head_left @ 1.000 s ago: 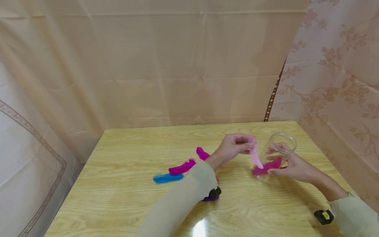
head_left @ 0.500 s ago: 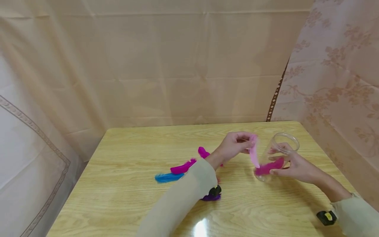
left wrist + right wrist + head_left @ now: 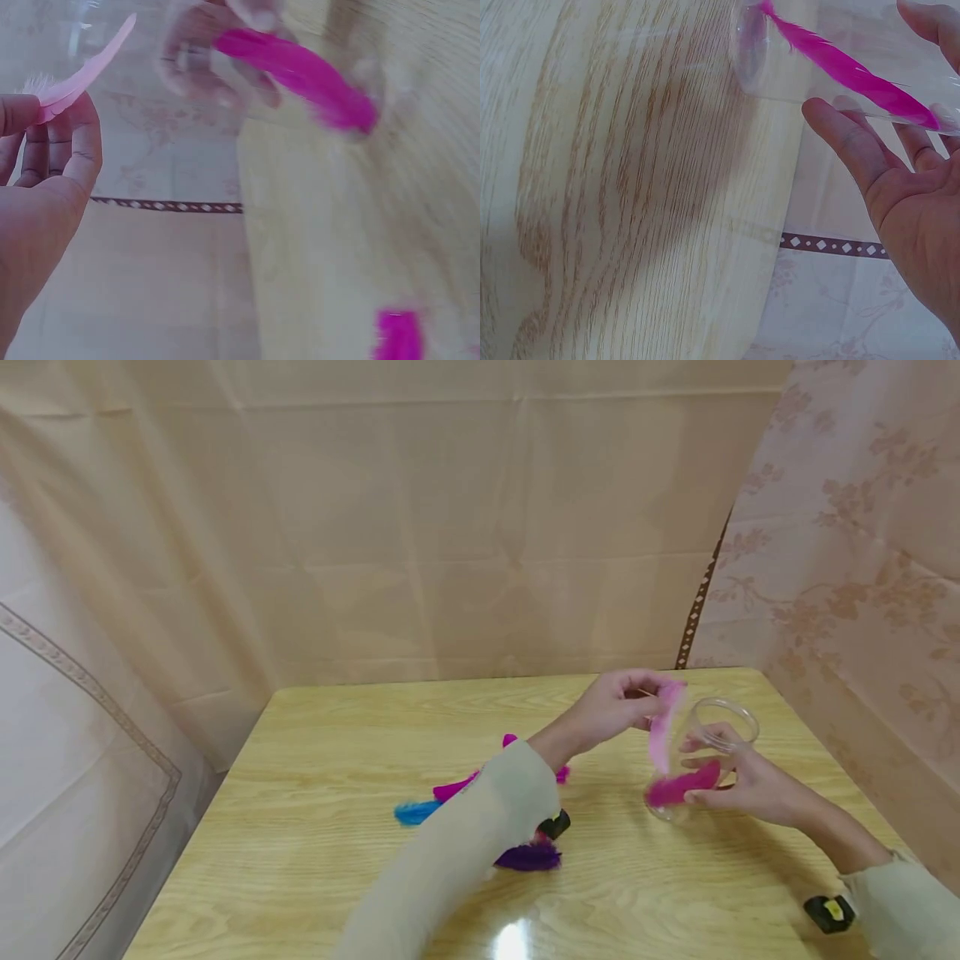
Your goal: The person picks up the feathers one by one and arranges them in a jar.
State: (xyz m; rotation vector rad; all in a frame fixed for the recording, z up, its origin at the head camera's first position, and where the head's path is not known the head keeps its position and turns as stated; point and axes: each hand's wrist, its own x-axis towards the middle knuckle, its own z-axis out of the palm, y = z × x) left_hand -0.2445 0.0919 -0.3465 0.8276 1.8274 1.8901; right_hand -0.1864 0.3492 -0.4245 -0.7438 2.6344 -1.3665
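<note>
My left hand (image 3: 611, 712) pinches a pale pink feather (image 3: 662, 735) by one end between thumb and fingers; it hangs down just left of a clear plastic jar's mouth. In the left wrist view this feather (image 3: 88, 73) curves up from the fingertips. My right hand (image 3: 765, 787) grips the clear jar (image 3: 663, 812), which leans to the right with its round rim up. A magenta feather (image 3: 681, 785) lies slantwise inside the jar. The right wrist view shows the magenta feather (image 3: 847, 69) through the jar wall, thumb and fingers around it.
Left of the jar on the wooden table (image 3: 315, 860) lie a blue feather (image 3: 417, 813), magenta feathers (image 3: 453, 788) and a dark purple feather (image 3: 531, 857). My left sleeve (image 3: 450, 868) partly covers them. Curtains hang behind and at both sides.
My left hand has risen and moved right with the pale pink feather, toward the jar's mouth. The purple feather shows more from under the sleeve. My right hand keeps the jar nearly still.
</note>
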